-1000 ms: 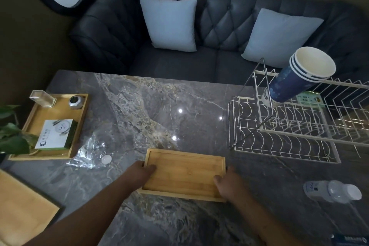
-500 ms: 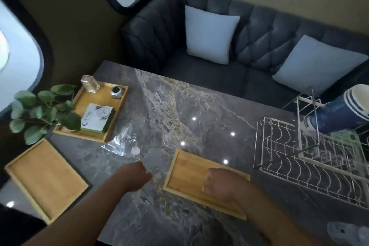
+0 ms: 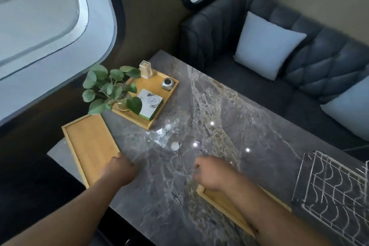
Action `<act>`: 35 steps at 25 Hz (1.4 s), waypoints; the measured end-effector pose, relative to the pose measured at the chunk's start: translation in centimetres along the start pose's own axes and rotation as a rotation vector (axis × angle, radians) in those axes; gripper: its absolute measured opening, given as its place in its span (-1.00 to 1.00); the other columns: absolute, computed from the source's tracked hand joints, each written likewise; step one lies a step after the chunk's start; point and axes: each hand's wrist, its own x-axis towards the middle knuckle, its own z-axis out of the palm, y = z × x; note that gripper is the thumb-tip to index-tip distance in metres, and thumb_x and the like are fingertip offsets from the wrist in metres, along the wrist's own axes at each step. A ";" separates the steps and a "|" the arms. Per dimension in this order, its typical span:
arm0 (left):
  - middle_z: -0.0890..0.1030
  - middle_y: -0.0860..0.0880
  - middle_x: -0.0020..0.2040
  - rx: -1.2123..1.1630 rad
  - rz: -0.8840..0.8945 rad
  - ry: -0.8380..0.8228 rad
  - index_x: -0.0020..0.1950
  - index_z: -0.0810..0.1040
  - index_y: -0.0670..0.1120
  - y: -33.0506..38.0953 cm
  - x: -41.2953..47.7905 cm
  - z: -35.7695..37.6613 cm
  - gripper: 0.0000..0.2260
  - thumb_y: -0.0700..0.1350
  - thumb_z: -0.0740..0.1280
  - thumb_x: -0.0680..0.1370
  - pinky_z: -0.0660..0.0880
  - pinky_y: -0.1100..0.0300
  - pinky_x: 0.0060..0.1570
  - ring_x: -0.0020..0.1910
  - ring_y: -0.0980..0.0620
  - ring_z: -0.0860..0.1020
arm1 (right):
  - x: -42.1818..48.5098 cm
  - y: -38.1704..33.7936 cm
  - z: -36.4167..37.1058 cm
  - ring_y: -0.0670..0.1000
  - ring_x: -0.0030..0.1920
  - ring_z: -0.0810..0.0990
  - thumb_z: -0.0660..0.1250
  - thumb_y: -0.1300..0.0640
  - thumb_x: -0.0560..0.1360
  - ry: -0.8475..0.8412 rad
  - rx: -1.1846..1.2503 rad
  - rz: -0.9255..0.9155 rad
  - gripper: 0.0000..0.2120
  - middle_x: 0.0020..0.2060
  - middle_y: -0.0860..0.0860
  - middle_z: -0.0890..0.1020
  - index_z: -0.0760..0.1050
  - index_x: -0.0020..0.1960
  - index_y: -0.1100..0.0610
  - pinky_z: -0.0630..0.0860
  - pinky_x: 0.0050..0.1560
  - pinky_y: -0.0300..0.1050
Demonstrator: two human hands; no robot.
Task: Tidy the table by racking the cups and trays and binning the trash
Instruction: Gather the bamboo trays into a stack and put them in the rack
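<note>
- Leftmost, an empty bamboo tray [image 3: 90, 146] lay flat at the table's [image 3: 229, 146] left edge, its long axis running from the near edge toward the far left corner, one side overhanging the table edge.
- The left hand [image 3: 119, 170] was at that tray's near right corner, fingers curled, touching the rim; whether it actually gripped the rim could not be told.
- Toward the far left corner a second tray [image 3: 157, 88] held a potted plant [image 3: 111, 90], a clear container [image 3: 145, 69], a small silver device [image 3: 167, 84] and a white-and-green box [image 3: 150, 104].
- Just beside that tray, nearer the table's middle, sat a crumpled clear wrapper [image 3: 161, 136] with a white round lid [image 3: 175, 146] touching it.
- The right hand [image 3: 209, 171] was loosely fisted above the table, holding nothing visible.
- Under the right forearm lay a third tray [image 3: 223, 203], long axis slanting toward the near right corner.
- At the right edge stood a white wire rack [image 3: 331, 189].
</note>
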 end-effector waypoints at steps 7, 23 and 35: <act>0.75 -0.09 -0.13 -0.483 0.062 -0.311 -0.10 0.62 -0.02 -2.7 0.7 0.6 -0.85 0.04 0.35 0.55 0.66 -0.01 -0.12 -0.16 -0.15 0.71 | 6.7 -9.6 2.0 0.15 0.04 0.61 0.26 -0.10 0.49 -0.027 -0.147 -0.204 -0.75 0.08 0.04 0.64 0.52 0.11 -0.05 0.51 -0.07 -0.05; 0.60 0.01 -0.17 -0.247 -0.258 0.149 0.49 0.19 0.03 -10.7 4.9 -3.9 -0.42 -0.04 0.18 0.45 0.50 0.14 -0.44 -0.35 -0.02 0.58 | 11.1 -13.7 7.3 0.14 0.09 0.60 0.21 0.11 0.51 -0.101 -0.334 -0.143 -0.73 0.12 0.09 0.61 0.55 0.16 0.04 0.52 -0.05 -0.06; 0.52 -0.10 0.08 -0.155 -0.247 0.224 0.13 0.48 -0.09 -9.5 4.6 -3.7 -0.67 0.11 0.17 0.54 0.52 0.02 -0.12 0.04 -0.14 0.55 | 9.3 -12.0 7.2 0.10 0.15 0.56 0.19 -0.05 0.47 -0.124 0.357 0.199 -0.63 0.17 0.04 0.57 0.42 0.27 -0.03 0.51 0.17 -0.01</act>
